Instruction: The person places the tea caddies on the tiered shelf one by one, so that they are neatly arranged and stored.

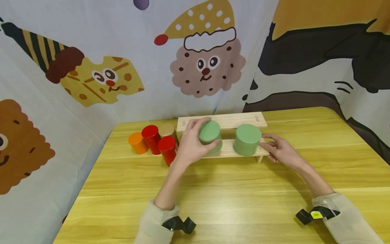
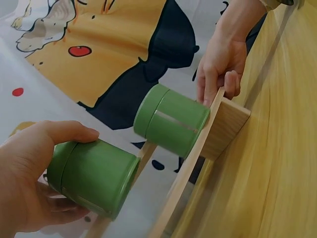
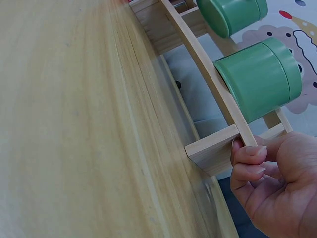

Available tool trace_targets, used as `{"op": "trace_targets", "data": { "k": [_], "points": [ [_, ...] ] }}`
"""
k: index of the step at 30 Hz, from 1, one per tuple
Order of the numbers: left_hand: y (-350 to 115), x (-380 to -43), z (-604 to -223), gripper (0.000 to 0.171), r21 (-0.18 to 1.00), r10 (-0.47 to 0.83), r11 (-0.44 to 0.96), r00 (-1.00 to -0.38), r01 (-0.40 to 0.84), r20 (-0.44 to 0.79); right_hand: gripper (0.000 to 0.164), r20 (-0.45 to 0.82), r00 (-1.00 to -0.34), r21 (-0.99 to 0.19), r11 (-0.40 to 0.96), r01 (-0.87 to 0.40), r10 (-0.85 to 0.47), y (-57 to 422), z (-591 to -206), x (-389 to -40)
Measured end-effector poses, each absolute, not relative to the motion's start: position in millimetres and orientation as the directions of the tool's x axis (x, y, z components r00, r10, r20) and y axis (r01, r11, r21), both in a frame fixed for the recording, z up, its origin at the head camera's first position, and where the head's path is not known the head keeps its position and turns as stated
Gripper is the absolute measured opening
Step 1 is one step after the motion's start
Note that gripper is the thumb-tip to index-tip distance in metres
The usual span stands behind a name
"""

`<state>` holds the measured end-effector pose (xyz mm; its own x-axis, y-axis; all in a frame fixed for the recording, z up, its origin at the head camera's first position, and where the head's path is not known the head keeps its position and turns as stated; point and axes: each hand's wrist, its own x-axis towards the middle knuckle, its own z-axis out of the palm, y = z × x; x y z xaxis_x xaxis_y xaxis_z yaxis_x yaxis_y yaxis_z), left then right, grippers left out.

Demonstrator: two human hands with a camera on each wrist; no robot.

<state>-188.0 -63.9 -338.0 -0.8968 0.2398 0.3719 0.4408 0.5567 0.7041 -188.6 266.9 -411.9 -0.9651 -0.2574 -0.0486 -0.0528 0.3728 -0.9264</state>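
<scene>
My left hand (image 1: 191,144) grips a green lidded canister (image 1: 209,131) from its left side, thumb in front and fingers behind. In the left wrist view, a gap shows between this canister and the front board. A second green canister (image 1: 248,139) stands upright on the lower board of a two-step wooden rack (image 1: 228,148), near its right end. My right hand (image 1: 281,150) pinches the right end of that lower board between thumb and fingers, as the right wrist view (image 3: 277,188) shows. Part of the rack's left end is hidden behind my left hand.
Left of the rack stand an orange container (image 1: 138,143), two red canisters (image 1: 151,139) and a tan-lidded canister (image 1: 167,130), close together. The rack's upper board (image 1: 240,120) is near the table's back edge. A cartoon-printed cloth (image 1: 152,101) hangs behind the wooden table (image 1: 225,203).
</scene>
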Motion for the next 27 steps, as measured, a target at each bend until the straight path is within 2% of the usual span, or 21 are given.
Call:
{"op": "trace_targets", "data": {
  "k": [27],
  "points": [
    [-20.9,-192.8,-350.3,0.071,0.682,0.293,0.588,-0.9,0.435,0.322,0.053,-0.044,-0.964,-0.928,0.369,-0.059,-0.263,267.6,-410.7,-188.7]
  ]
}}
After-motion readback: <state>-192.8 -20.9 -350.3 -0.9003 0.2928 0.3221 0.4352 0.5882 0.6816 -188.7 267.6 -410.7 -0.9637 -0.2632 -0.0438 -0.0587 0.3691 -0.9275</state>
